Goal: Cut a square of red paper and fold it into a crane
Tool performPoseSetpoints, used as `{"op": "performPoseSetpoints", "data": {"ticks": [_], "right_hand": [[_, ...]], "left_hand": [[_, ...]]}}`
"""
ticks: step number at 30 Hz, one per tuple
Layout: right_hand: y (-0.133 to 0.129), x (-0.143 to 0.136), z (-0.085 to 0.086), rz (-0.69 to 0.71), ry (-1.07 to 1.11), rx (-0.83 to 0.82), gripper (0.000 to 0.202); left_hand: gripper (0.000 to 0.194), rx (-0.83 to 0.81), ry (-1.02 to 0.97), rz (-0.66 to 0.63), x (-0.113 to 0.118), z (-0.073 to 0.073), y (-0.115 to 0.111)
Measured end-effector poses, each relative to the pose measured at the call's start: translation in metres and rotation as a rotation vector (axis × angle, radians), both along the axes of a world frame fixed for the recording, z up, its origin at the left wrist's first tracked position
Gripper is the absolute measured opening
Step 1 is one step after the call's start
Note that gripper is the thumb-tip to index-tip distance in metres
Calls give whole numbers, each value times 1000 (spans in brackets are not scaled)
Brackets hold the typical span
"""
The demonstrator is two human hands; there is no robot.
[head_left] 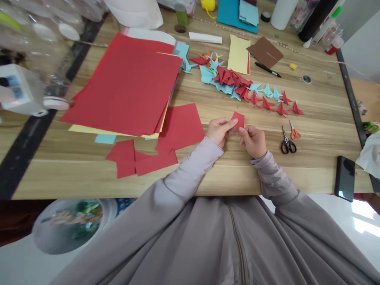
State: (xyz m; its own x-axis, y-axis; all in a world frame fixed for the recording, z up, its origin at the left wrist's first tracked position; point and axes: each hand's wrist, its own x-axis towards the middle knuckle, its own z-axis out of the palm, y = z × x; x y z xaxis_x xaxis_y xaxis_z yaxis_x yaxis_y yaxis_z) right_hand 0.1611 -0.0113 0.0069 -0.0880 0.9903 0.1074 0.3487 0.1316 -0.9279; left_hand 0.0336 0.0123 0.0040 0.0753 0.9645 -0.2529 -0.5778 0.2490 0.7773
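A small folded red paper is held up over the wooden table between my two hands. My left hand pinches its left side, thumb on top. At its lower right edge, the closed fingers of my right hand grip the same paper. Behind them lie several small folded paper cranes, red and light blue. To the right rest black-handled scissors and small orange-handled scissors. Red paper pieces lie left of my left hand.
A large stack of red sheets covers the left of the table. Yellow paper, brown paper and a black pen lie at the back. A phone is at the right front edge. Plastic bottles stand far left.
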Motion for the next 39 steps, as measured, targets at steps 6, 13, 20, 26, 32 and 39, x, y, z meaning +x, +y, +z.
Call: {"op": "performPoseSetpoints", "data": {"ticks": [6, 13, 20, 26, 32, 39], "right_hand": [[5, 1, 2, -36, 103, 4, 44], [12, 3, 0, -72, 325, 1, 33], [13, 5, -4, -128, 475, -118, 35], [11, 5, -1, -51, 390, -75, 31], [10, 7, -9, -27, 467, -131, 34], [13, 4, -3, -12, 578, -264, 38]], "left_hand": [[31, 103, 235, -9, -4, 0, 1], [33, 145, 312, -192, 1, 0, -5], [36, 200, 272, -327, 5, 0, -9], [29, 299, 414, -317, 4, 2, -9], [21, 356, 502, -301, 4, 6, -14], [18, 330, 494, -290, 5, 7, -14]]}}
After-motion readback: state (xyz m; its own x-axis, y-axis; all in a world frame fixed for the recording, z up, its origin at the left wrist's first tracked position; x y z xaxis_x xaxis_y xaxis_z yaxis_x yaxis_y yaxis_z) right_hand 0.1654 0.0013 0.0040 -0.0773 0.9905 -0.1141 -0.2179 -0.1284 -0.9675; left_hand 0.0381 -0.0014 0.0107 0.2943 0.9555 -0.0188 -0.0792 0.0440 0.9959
